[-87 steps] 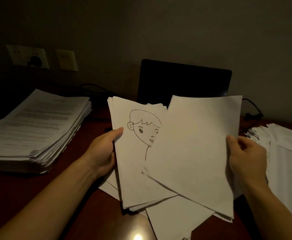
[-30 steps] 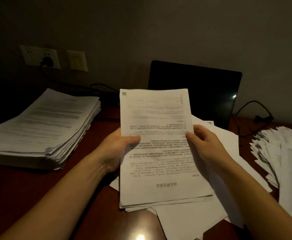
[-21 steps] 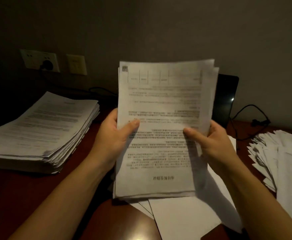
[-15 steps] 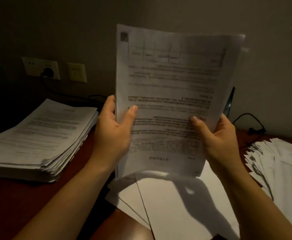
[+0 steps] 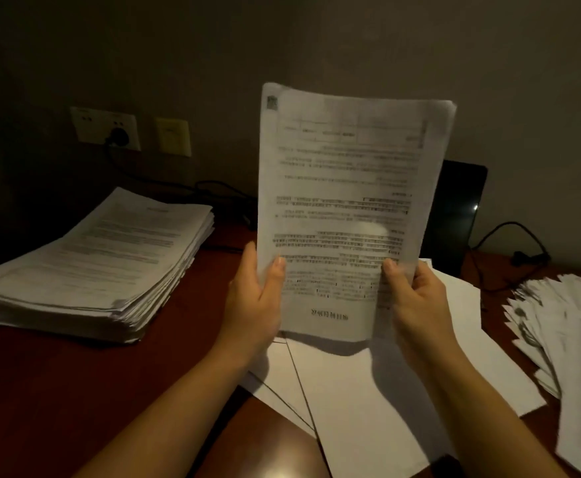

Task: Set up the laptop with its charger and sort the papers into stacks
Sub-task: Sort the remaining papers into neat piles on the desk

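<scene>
Seen from the head camera, I hold a thin sheaf of printed pages (image 5: 344, 201) upright above the table (image 5: 58, 391). My left hand (image 5: 254, 305) pinches its lower left edge and my right hand (image 5: 420, 305) grips the lower right. The dark laptop (image 5: 454, 215) stands open behind it. Held only at the bottom, the pages could sag or slide apart and scatter over the loose blank sheets (image 5: 368, 391) below. A tall printed stack (image 5: 102, 257) lies left, with bare table between it and my arm. A fanned pile (image 5: 564, 322) crowds the right.
</scene>
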Demonstrator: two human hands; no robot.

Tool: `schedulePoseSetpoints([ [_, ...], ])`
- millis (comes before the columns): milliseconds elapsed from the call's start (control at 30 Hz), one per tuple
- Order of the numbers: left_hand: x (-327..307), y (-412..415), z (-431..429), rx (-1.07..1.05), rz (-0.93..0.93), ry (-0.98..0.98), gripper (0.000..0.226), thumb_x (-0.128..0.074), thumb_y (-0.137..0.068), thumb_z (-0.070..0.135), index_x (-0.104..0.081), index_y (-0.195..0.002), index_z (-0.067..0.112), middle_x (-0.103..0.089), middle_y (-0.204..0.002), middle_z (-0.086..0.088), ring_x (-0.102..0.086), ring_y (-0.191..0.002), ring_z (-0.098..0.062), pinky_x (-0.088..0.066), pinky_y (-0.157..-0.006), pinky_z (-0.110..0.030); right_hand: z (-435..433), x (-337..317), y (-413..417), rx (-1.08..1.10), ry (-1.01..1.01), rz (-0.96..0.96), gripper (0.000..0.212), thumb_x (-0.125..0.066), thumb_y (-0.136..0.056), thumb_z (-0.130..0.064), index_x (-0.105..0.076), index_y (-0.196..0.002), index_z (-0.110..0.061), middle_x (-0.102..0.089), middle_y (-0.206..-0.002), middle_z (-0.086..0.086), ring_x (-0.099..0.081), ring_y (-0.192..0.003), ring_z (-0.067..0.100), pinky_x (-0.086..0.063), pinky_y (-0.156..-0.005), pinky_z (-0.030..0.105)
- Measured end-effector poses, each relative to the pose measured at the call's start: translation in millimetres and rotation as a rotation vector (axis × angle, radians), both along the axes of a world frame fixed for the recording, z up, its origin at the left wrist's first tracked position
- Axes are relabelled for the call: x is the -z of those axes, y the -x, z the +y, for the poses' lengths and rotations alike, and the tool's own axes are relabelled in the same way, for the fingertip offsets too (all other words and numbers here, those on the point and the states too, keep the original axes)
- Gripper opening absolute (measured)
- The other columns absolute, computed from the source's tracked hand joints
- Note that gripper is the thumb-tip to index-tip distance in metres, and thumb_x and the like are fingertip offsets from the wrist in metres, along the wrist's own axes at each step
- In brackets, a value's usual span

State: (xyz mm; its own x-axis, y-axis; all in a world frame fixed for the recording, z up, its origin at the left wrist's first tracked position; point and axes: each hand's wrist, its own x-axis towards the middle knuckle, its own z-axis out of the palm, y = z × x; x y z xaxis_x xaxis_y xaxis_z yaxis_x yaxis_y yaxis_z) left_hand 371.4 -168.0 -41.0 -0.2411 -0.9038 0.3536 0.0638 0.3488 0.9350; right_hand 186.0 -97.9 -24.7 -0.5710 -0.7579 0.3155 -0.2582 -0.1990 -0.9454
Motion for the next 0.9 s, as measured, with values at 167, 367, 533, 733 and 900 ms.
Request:
schedulePoseSetpoints([
  [167,-2.0,-13.0,-7.2,-0.042,0.004,0.005,0.026,-0.047,-0.106,0.025,-0.051,-0.132,0.028,-0.068,-0.11,0.009,-0.07,-0.096,-0.004,-0.06,-0.067,-0.024,-9.5,-8.6,-17.2,-0.038,-0.005,-0.124,0.016,-0.046,-0.105,-0.025,-0.062,-0.105,-0.026,-0.074,-0.094,-0.012,-0.072,-0.089,0.008,-0.061,-0.065,0.027],
  [367,-19.2,-46.3,-29.8,-0.16,0.005,-0.052,0.016,-0.054,-0.104,0.021,-0.061,-0.112,0.033,-0.073,-0.101,0.011,-0.071,-0.088,-0.002,-0.058,-0.062,-0.021,-29.8,-16.6,-35.4,-0.155,-0.092,-0.071,0.015,-0.045,-0.105,-0.027,-0.058,-0.111,-0.025,-0.074,-0.097,-0.008,-0.073,-0.085,0.007,-0.057,-0.057,0.021],
  [533,-30.9,-85.1,-51.6,-0.24,-0.116,-0.021,0.027,-0.055,-0.103,0.02,-0.061,-0.123,0.037,-0.071,-0.105,0.019,-0.069,-0.091,0.001,-0.06,-0.069,-0.023,-56.9,-19.8,-60.6,-0.234,-0.109,0.018,0.019,-0.046,-0.105,-0.023,-0.05,-0.122,-0.029,-0.068,-0.111,-0.01,-0.072,-0.093,0.01,-0.06,-0.066,0.026],
  [733,-39.9,-143.0,-88.4,-0.321,-0.245,-0.056,0.039,-0.059,-0.099,0.01,-0.056,-0.132,0.03,-0.06,-0.106,0.021,-0.06,-0.087,0.004,-0.049,-0.061,-0.014,-96.2,-15.6,-99.7,-0.246,-0.088,-0.084,0.015,-0.057,-0.098,-0.011,-0.058,-0.11,-0.021,-0.071,-0.111,-0.004,-0.073,-0.093,0.014,-0.061,-0.074,0.032],
  [900,-34.2,-185.3,-112.3,-0.414,-0.304,-0.118,0.045,-0.061,-0.098,0.007,-0.055,-0.139,0.023,-0.06,-0.114,0.012,-0.063,-0.1,-0.012,-0.046,-0.063,-0.017,-132.9,-3.4,-141.4,-0.259,-0.143,-0.154,0.013,-0.056,-0.1,-0.016,-0.064,-0.107,-0.022,-0.073,-0.108,-0.005,-0.072,-0.098,0.019,-0.061,-0.081,0.042],
])
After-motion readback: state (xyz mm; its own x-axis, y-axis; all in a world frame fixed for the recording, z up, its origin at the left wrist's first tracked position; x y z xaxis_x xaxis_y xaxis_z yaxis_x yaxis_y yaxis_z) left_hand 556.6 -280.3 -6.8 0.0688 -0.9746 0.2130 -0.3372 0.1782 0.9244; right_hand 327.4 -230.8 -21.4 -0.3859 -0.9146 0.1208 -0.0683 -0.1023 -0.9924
